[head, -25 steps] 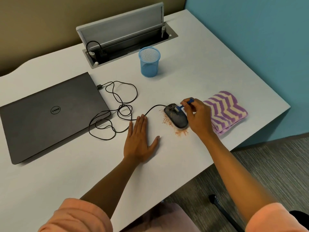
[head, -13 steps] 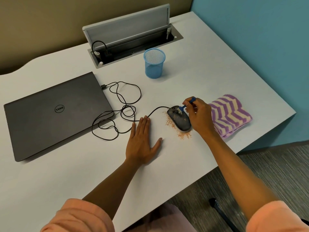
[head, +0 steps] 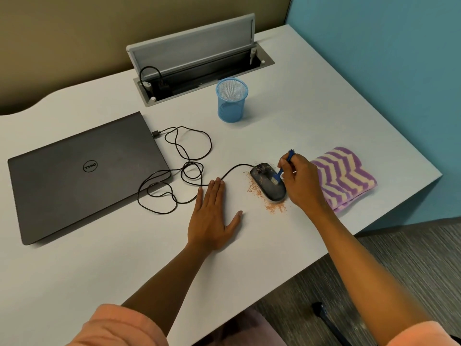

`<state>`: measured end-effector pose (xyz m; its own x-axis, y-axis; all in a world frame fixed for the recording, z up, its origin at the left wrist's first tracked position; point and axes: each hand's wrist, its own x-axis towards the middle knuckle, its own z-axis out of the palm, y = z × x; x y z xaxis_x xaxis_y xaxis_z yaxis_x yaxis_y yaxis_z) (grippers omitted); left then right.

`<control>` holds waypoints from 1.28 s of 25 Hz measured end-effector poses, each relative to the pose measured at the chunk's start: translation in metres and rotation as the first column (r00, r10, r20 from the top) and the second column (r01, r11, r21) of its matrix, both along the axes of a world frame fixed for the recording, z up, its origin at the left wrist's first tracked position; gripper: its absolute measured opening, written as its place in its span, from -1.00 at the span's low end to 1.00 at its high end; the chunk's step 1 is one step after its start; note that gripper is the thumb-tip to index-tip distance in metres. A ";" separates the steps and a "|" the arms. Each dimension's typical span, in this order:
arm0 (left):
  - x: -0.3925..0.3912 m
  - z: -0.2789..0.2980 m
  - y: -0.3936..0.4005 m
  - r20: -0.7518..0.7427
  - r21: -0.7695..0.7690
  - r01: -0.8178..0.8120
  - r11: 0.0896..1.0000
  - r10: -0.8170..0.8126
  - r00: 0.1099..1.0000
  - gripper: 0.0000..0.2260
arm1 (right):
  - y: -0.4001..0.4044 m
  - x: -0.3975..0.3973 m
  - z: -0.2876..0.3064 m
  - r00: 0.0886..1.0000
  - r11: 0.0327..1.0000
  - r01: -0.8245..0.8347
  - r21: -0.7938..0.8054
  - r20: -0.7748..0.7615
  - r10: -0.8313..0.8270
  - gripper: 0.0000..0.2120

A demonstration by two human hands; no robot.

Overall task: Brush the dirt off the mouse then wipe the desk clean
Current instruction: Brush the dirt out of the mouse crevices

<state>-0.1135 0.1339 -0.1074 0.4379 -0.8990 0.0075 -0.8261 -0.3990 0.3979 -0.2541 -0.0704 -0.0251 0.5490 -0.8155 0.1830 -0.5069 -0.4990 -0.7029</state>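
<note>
A black wired mouse [head: 267, 182] lies on the white desk [head: 311, 126], with orange-brown dirt [head: 273, 207] speckling its top and scattered on the desk along its left and near sides. My right hand [head: 300, 182] pinches a small blue brush [head: 284, 168], whose pale bristles touch the mouse's right side. My left hand [head: 212, 218] lies flat on the desk, fingers straight, left of the mouse, its fingertips at the mouse cable [head: 184, 171]. A purple-and-cream striped cloth [head: 343, 176] lies folded just right of my right hand.
A shut dark laptop [head: 82, 173] lies at the left, the looped cable plugged into its corner. A blue mesh cup [head: 231, 99] stands behind the mouse. An open cable hatch [head: 199, 58] sits at the desk's back. The desk's edge runs close on the right.
The brush has moved from the mouse's far end down toward its middle right side, and more dirt lies on the desk. The left hand has stayed flat. The camera has shifted slightly.
</note>
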 end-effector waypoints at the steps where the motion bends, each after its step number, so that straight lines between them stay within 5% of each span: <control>1: 0.000 0.000 0.000 0.001 -0.004 -0.002 1.000 0.002 1.000 -0.22 | 0.001 0.000 -0.002 1.000 1.000 0.005 0.005 0.009 -0.005 -0.77; 5: 0.000 0.000 0.000 -0.003 0.004 -0.002 1.000 0.002 1.000 -0.22 | 0.000 0.019 0.001 0.997 0.994 0.025 0.108 0.073 -0.033 -0.79; 11: 0.000 0.000 0.000 0.010 0.013 -0.005 1.000 0.005 1.000 -0.21 | 0.000 0.001 -0.001 0.998 0.998 -0.041 0.038 -0.041 0.042 -0.87; 20: 0.000 0.002 0.000 0.010 0.016 -0.003 1.000 0.003 1.000 -0.22 | -0.004 -0.003 0.008 1.000 0.998 -0.020 0.063 -0.012 0.021 -0.82; 32: -0.031 0.022 -0.047 -0.047 -0.148 -0.007 0.989 0.000 0.999 -0.09 | 0.006 -0.028 0.007 0.994 0.981 0.016 0.192 0.103 -0.036 -0.81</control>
